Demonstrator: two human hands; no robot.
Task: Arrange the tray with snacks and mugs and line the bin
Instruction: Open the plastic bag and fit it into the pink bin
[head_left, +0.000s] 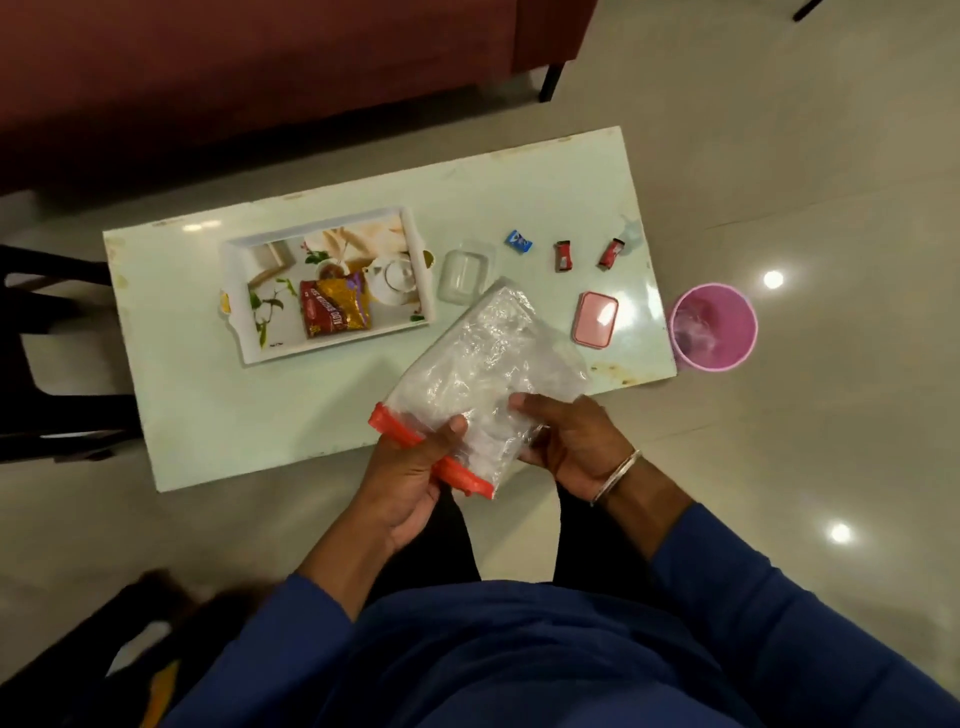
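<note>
Head view: left hand (410, 478) curls around the red zip edge of a clear crinkled plastic bag (488, 364), right hand (566, 441) pinching its side, both raised above the pale rectangular table's (234, 405) near edge; the round pink bin (714, 327) stands beside the table.

three candies (562, 255), one tray (236, 301), one bin (714, 327)

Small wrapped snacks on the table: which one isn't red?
The blue one, leftmost of the three and nearest the clear glass container. The other two, further right, have red wrappers.
</note>
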